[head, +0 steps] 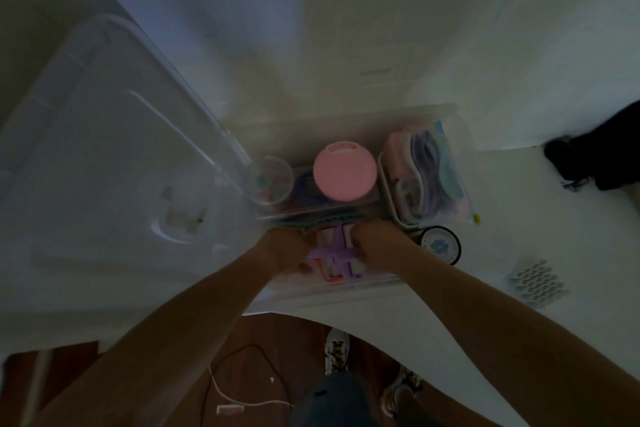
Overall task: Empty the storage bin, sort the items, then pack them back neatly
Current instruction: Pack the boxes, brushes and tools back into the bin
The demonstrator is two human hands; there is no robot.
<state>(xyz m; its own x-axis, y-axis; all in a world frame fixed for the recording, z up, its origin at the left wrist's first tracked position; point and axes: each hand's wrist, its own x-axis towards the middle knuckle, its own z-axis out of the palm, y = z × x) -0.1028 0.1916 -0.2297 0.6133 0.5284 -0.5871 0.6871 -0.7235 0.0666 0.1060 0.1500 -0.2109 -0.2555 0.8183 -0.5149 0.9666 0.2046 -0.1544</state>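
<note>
A clear storage bin (pixel 349 288) stands on the white table, partly packed. Inside it I see a pink round lid (pixel 344 172), a clear round container (pixel 270 180), and a white basket (pixel 388 191) with a pouch of pastel items (pixel 436 170). Both my hands are at the bin's near end on a purple plastic frame with white parts (pixel 334 255). My left hand (pixel 289 253) grips its left side. My right hand (pixel 374 243) grips its right side. The picture is dark and blurred, so the fingers are hard to make out.
The bin's clear lid (pixel 104 149) lies on the table to the left. A black-rimmed round tin (pixel 440 244) and a white honeycomb piece (pixel 535 282) lie to the right of the bin. A dark object (pixel 595 152) sits at the far right. Wooden floor, a cable and my shoes show below.
</note>
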